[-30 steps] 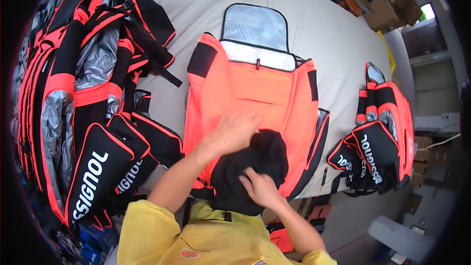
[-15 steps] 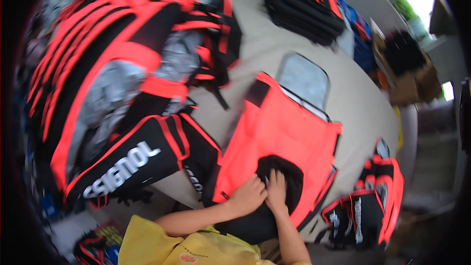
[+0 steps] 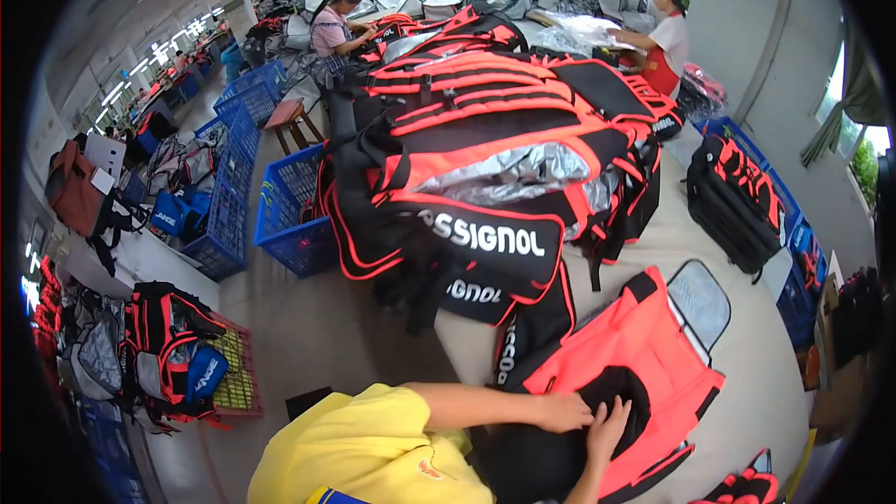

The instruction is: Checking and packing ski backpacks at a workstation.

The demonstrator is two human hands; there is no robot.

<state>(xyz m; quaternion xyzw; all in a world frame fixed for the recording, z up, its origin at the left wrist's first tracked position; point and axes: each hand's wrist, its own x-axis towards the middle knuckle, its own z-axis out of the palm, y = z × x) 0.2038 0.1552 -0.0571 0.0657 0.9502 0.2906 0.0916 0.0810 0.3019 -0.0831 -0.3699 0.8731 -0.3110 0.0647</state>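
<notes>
A bright red-orange and black backpack lies on the pale table in front of me, with a round black opening in its panel and a grey-lined flap folded out at its far end. My left hand reaches in from the left, its fingers closed on the fabric at the near rim of the opening. Close beside it, my right hand has its fingers bent over the black fabric in the opening. The fingertips of both hands nearly meet, and what they pinch is partly hidden.
Beyond the backpack lies a large pile of black and red-orange bags. A black bag stack stands at the right edge. Blue crates and a wooden stool are left. Two co-workers work at the far end.
My view has swung up and left, bringing the room and co-workers in, so the backpack shows further right and lower. Both hands remain at the backpack's black opening.
</notes>
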